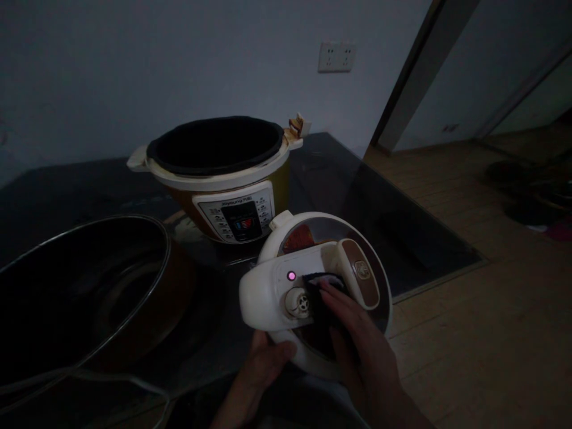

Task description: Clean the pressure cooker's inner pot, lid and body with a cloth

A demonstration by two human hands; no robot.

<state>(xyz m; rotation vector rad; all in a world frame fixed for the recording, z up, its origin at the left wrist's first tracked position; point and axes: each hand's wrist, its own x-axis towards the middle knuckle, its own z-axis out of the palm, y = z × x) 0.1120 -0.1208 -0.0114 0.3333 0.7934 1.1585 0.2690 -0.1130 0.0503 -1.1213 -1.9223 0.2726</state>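
Observation:
A round white and brown pressure cooker lid (268,298) is held up in front of me, its handle and steam valve facing me. My left hand (268,360) grips its lower left rim, thumb on top and fingers hidden underneath. In my right hand (357,328) is a dark cloth (324,304), pressed against the lid between the valve and the handle grip. Behind the lid stands the electric pressure cooker (236,211), uncovered, with a dark inner pot (214,170) in it and a control panel on its front.
A large dark pan (167,262) stands at the left of the dark tabletop (393,220). A pale cord (129,376) hangs near the front edge. A socket plate (336,56) is on the wall behind. Wooden floor (473,333) lies to the right, with blurred items farther off.

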